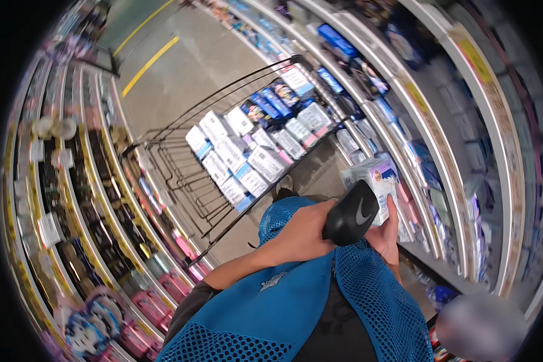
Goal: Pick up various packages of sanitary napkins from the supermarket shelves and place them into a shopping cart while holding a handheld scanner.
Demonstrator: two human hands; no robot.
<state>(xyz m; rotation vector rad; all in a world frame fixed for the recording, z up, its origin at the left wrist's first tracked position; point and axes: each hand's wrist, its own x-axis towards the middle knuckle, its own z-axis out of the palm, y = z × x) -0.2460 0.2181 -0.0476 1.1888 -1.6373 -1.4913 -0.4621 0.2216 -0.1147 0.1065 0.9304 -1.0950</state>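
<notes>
My left hand (pixel 304 232) grips a black handheld device (pixel 350 217), which looks like a scanner and is held in front of a white carton (pixel 377 172) with pale blue and purple printing. My right hand (pixel 385 235) holds that carton from the right side, its fingers along the box's edge. Just ahead of me is a black wire cart (pixel 175 151) loaded with several white cartons (pixel 229 154) and dark blue packs (pixel 268 102).
Shelves of blue and white packs (pixel 434 120) run along the right side, close to my right hand. Shelves with small dark and pink goods (pixel 78 205) line the left. A floor (pixel 157 72) with yellow lines (pixel 148 66) shows beyond the cart.
</notes>
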